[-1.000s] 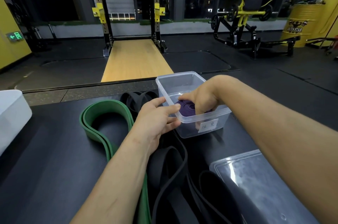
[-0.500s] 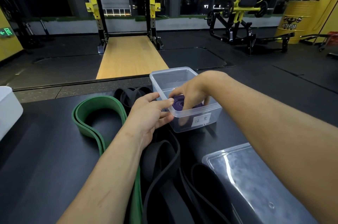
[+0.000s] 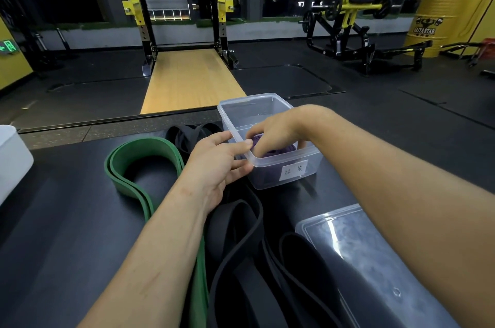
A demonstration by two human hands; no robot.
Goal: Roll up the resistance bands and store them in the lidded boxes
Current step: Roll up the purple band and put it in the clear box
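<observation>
Purple rubber shows between the curled fingers of the right hand point(image 3: 278, 134), which reaches down into the clear box point(image 3: 313, 164) and grasps the rolled purple band point(image 3: 278, 152); the roll sits low in the near end of the box, partly hidden by the hand. The left hand point(image 3: 214, 164) is released, its loosely extended fingertips point(image 3: 247, 143) touching the near left corner of the box at the rim and outer wall; it holds nothing. A white label point(image 3: 293, 170) with handwriting is stuck to the box's near wall; the far half of the box looks bare. Just left of the box a green band point(image 3: 139, 145) lies unrolled in a long loop on the dark table point(image 3: 67, 220), running under the left forearm; black bands point(image 3: 241, 220) sprawl beneath and between the two arms, with another black bunch point(image 3: 192, 134) just beyond the left hand. A clear lid point(image 3: 375, 260) lies flat near the right forearm, apart from the box; a white box point(image 3: 10, 156) stands at the table's left edge. Beyond the table are a wooden platform point(image 3: 192, 81) under a squat rack point(image 3: 144, 19) and a yellow drum point(image 3: 434, 22) at far right.
</observation>
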